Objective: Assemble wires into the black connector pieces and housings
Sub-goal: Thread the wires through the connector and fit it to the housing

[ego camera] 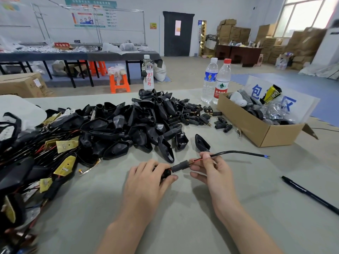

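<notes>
Gripping a black housing (pixel 166 174) mostly hidden under left hand (pixel 146 178), right hand (pixel 211 169) pinching wire (pixel 236 153)

A black wire (pixel 236 153) with a blue stripped tip runs toward 3 o'clock from a black cylindrical connector piece (pixel 180 166). Heaped black housings (pixel 139 123) lie at 11 o'clock, loose connector pieces (pixel 194 114) at 12.

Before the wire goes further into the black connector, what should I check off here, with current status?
1. Left hand holds a black housing: ok.
2. Right hand pinches the wire near the connector: ok.
3. Red lead meets the connector's end: ok.
4. Lead fully seated: cannot tell.
5. Wire's free end with blue tip clear of the cardboard box: ok.
6. Pen out of the way: ok.
</notes>
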A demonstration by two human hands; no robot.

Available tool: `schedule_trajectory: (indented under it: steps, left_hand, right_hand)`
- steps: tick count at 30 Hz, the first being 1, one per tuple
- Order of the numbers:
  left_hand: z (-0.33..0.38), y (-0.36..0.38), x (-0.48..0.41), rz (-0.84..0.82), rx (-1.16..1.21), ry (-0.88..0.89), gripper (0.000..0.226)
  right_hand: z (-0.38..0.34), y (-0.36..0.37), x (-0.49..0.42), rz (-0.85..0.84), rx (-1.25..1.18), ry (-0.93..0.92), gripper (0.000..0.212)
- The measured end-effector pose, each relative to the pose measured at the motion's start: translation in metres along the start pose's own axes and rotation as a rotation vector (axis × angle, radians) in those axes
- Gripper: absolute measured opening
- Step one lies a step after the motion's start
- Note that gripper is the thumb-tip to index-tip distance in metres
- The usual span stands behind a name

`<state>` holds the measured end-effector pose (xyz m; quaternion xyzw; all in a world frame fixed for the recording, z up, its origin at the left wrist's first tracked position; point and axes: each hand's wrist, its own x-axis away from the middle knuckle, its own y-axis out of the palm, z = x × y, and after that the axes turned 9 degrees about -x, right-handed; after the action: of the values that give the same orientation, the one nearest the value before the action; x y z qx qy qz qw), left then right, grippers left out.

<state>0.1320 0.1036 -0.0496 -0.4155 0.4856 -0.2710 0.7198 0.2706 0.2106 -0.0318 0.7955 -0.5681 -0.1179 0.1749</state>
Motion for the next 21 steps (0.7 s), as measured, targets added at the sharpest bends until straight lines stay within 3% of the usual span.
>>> schedule_trajectory:
  steps: [6, 10, 14, 21]
  left_hand:
    - [-0.0014, 0.0001, 0.0017, 0.018, 0.061, -0.008, 0.039]
    - [-0.0021, -0.0004, 0.0023, 0.018, 0.08, 0.006, 0.037]
    - [-0.0023, -0.0017, 0.0011, 0.022, 0.104, -0.016, 0.041]
    - [-0.0046, -0.0012, -0.0006, 0.02, 0.207, -0.029, 0.039]
  right_hand:
    - [0.0026, -0.0017, -0.0013, -0.053, -0.112, 0.076, 0.026]
    - [0.0081, 0.0021, 0.0022, -0.2, -0.162, 0.16, 0.041]
    - [0.0087, 0.0036, 0.0045, -0.317, -0.222, 0.205, 0.036]
    - [0.0092, 0.005, 0.0042, -0.342, -0.261, 0.224, 0.038]
